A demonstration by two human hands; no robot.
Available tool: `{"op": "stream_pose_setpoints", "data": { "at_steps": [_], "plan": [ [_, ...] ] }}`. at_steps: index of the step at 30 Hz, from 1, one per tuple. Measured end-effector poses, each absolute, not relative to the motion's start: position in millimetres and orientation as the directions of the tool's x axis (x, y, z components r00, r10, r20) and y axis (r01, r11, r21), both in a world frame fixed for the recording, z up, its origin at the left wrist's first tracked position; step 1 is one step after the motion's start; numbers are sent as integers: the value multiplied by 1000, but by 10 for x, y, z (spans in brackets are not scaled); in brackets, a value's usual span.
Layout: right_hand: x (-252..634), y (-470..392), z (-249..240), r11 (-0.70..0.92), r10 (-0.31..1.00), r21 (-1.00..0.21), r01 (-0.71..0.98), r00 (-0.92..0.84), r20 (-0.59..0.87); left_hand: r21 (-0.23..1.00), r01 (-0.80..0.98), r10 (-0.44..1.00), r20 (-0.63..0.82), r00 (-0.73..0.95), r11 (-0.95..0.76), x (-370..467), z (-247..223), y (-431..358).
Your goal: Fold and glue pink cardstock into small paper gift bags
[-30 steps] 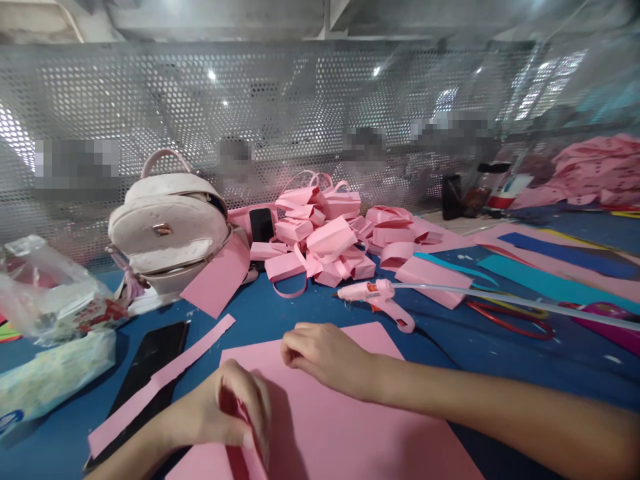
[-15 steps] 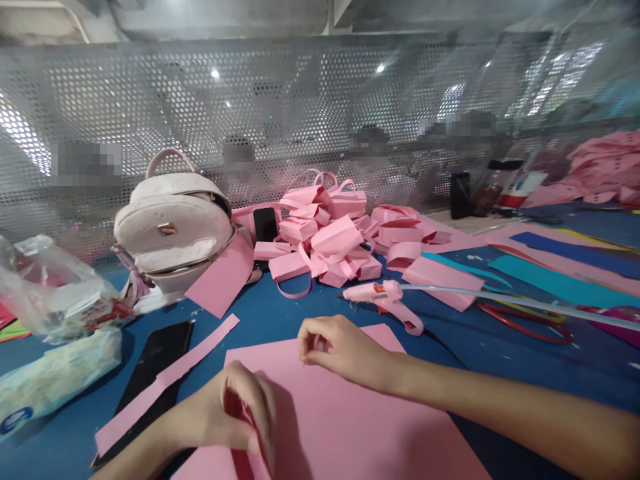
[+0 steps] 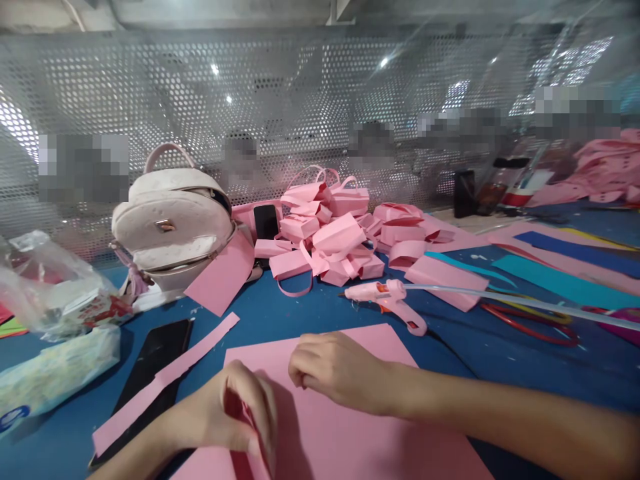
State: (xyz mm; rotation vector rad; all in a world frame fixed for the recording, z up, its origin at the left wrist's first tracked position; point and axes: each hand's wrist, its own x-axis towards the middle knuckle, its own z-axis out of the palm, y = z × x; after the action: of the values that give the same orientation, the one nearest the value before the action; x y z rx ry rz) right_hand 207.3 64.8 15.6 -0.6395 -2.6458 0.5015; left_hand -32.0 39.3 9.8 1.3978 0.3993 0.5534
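My left hand [image 3: 240, 407] is closed around a folded piece of pink paper [image 3: 256, 445], gripping it between thumb and fingers at the bottom of the view. My right hand [image 3: 333, 370] is over a large pink paper sheet [image 3: 345, 440], its fingers curled inward. Whatever lies within those fingers, if anything, is hidden. Beyond the right hand, a pink hot glue gun [image 3: 387, 300] rests on its side with a long clear glue stick [image 3: 500, 300] sticking out of its back. A narrow pink paper strip [image 3: 195, 357] lies across a black phone-like slab [image 3: 160, 353] left of the sheet.
Pink paper bags [image 3: 335, 237] are piled at the back centre on the blue table [image 3: 290, 310]. A white backpack [image 3: 173, 220] and plastic packages [image 3: 65, 373] stand left. Coloured strips [image 3: 550, 280] and red loops [image 3: 530, 327] lie right. A perforated metal screen [image 3: 300, 100] rises behind.
My right hand has shifted slightly left and down, its fingers curling in more. My left hand keeps its hold on the folded paper. The view has moved a little.
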Motion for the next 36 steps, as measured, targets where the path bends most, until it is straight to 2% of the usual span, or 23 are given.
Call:
{"op": "stream_pose_setpoints", "data": {
  "at_steps": [4, 7, 11, 14, 21, 27, 29, 32, 36],
  "plan": [
    [2099, 634, 193, 892, 402, -337, 301, -868, 290, 989, -126, 580, 55, 813, 82, -336, 76, 393],
    [2115, 638, 225, 877, 393, -399, 266, -875, 281, 988, -134, 585, 62, 809, 82, -317, 100, 392],
    [2113, 661, 221, 663, 663, -669, 334, -677, 319, 985, -149, 583, 72, 810, 86, -287, 136, 391],
    [2087, 676, 177, 568, 771, -725, 390, -560, 303, 986, -147, 586, 70, 807, 84, -288, 133, 391],
    [2033, 700, 59, 643, 715, -626, 440, -637, 287, 982, -161, 579, 73, 812, 102, -309, 110, 392],
    [2072, 665, 93, 821, 547, -384, 423, -777, 313, 987, -131, 582, 56, 812, 88, -319, 124, 393],
    [2085, 652, 117, 828, 534, -370, 421, -793, 293, 987, -136, 584, 60, 809, 87, -317, 127, 398],
    [2097, 646, 172, 784, 566, -469, 406, -777, 275, 986, -149, 587, 74, 806, 80, -309, 134, 407],
    [2097, 652, 267, 515, 776, -778, 360, -581, 245, 987, -142, 586, 73, 807, 72, -307, 143, 408]
  ]
}}
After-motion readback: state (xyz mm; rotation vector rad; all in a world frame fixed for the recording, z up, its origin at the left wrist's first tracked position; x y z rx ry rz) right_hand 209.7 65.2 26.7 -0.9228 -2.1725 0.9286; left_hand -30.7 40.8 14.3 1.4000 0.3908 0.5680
